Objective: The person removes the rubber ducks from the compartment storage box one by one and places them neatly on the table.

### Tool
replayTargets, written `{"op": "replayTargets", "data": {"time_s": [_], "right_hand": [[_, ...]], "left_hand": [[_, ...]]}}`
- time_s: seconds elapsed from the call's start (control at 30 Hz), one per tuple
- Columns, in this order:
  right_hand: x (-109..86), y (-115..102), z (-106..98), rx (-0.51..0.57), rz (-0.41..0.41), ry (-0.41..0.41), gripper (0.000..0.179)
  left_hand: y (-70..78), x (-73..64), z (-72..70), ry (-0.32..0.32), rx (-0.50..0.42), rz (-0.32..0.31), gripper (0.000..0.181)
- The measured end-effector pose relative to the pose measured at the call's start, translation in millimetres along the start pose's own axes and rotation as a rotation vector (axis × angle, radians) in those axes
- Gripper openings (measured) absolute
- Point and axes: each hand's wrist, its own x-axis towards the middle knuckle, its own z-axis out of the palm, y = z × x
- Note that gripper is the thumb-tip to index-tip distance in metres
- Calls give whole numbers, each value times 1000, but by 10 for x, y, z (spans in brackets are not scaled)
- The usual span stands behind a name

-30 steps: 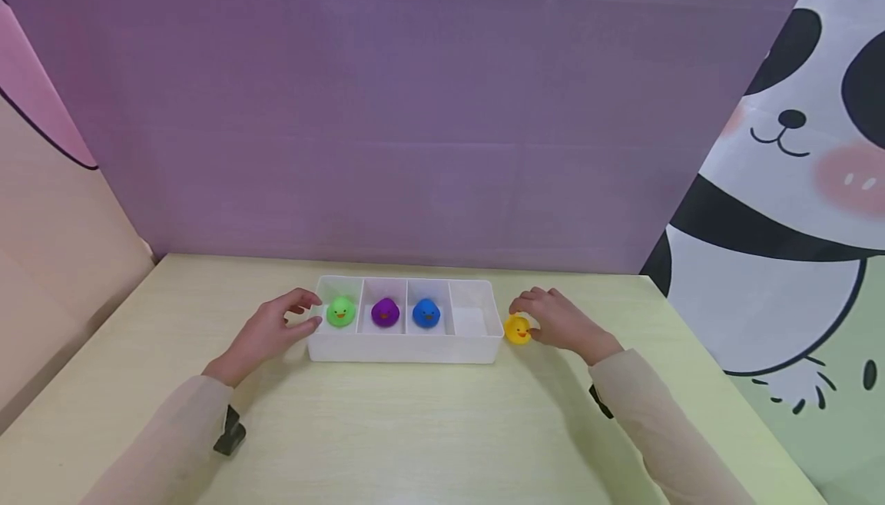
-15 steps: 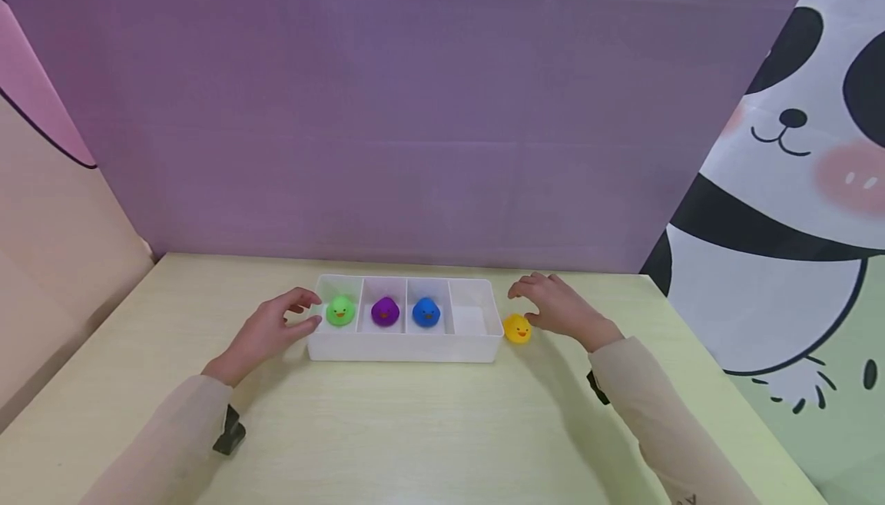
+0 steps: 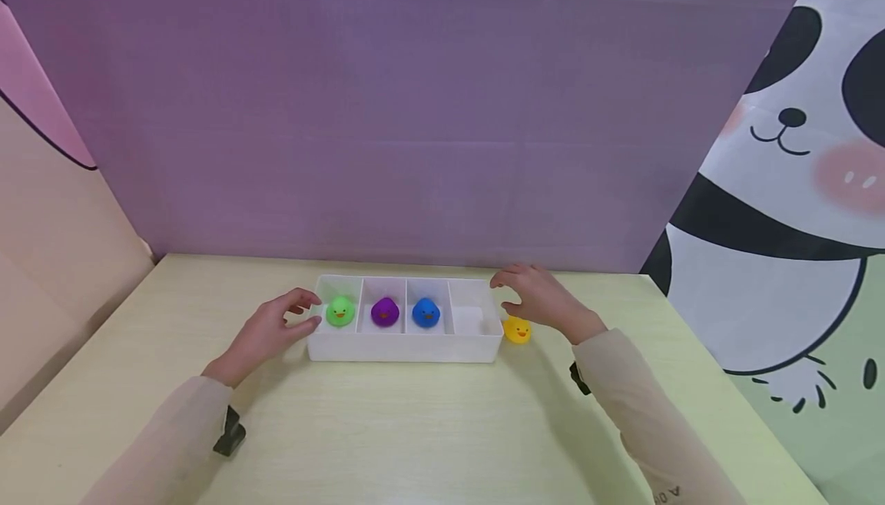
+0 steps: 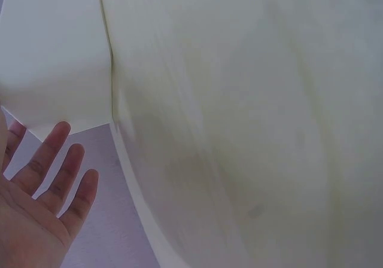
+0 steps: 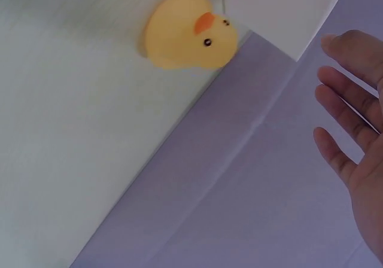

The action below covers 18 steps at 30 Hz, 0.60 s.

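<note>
A white divided tray (image 3: 404, 349) stands on the table in the head view. Its compartments hold a green toy duck (image 3: 339, 311), a purple toy duck (image 3: 385, 312) and a blue toy duck (image 3: 425, 313); the rightmost compartment has no duck. My left hand (image 3: 266, 332) is at the tray's left end, fingers and thumb apart, fingertips right at the wall. My right hand (image 3: 542, 301), relaxed and holding nothing, hovers by the tray's right end. Just below it, a yellow toy duck (image 5: 173, 37) rests on the table beside the tray, its top partly covered by this hand in the head view.
The pale wooden table (image 3: 387, 428) extends in front of the tray and to both sides. A purple cloth backdrop (image 3: 415, 121) rises behind its far edge. At the right hangs a panda-printed panel (image 3: 767, 297).
My right hand has come off the yellow duck, lifting and then shifting left toward the tray's right end. The yellow duck, the tray and my left hand stay in place.
</note>
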Motion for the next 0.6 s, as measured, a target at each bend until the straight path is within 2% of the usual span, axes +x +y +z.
{"op": "replayTargets", "data": {"time_s": [0.6], "right_hand": [[346,-287,130,47,-73,3,28]], "left_hand": [[-8,0,4,6,-10,12,32]]}}
